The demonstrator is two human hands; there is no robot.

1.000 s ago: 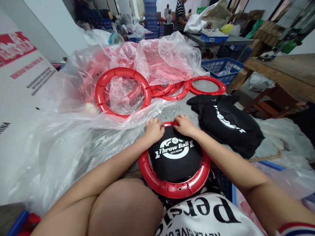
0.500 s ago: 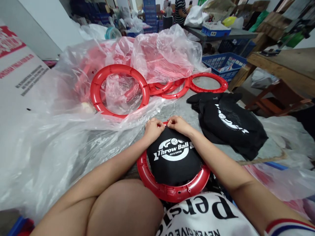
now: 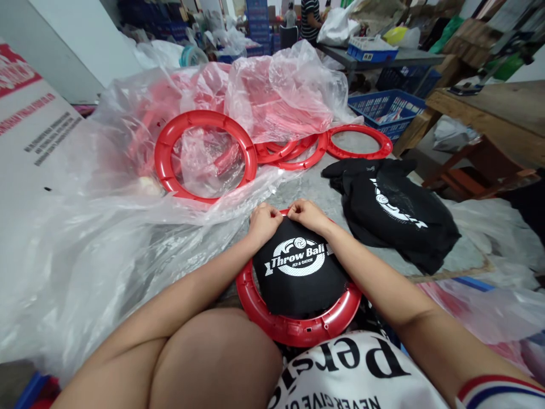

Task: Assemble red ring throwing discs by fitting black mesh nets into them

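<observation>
Clear plastic sheeting (image 3: pixel 106 227) spreads across the bench (image 3: pixel 313 184), beside a white panel (image 3: pixel 25 94) whose red and black print (image 3: pixel 46 139) is too blurred to read in full. On a white shirt (image 3: pixel 332 392), upside-down lettering (image 3: pixel 344 359) begins "Persi" above "NEVER GIVE." Black cloth (image 3: pixel 361 210) lies heaped at right, its white logo (image 3: pixel 389 208) creased past reading. Between shirt and bench sits a red ring (image 3: pixel 293 333), a black fabric disc (image 3: pixel 298 298) lying within it. At the far rim, the left hand (image 3: pixel 264 220) and right hand (image 3: pixel 310 216) work nearly together, the fingertips of each pinching the disc's edge. White print (image 3: pixel 297 258) on the disc reads "Throw Ball" and, smallest, "FLY & CATCH."
</observation>
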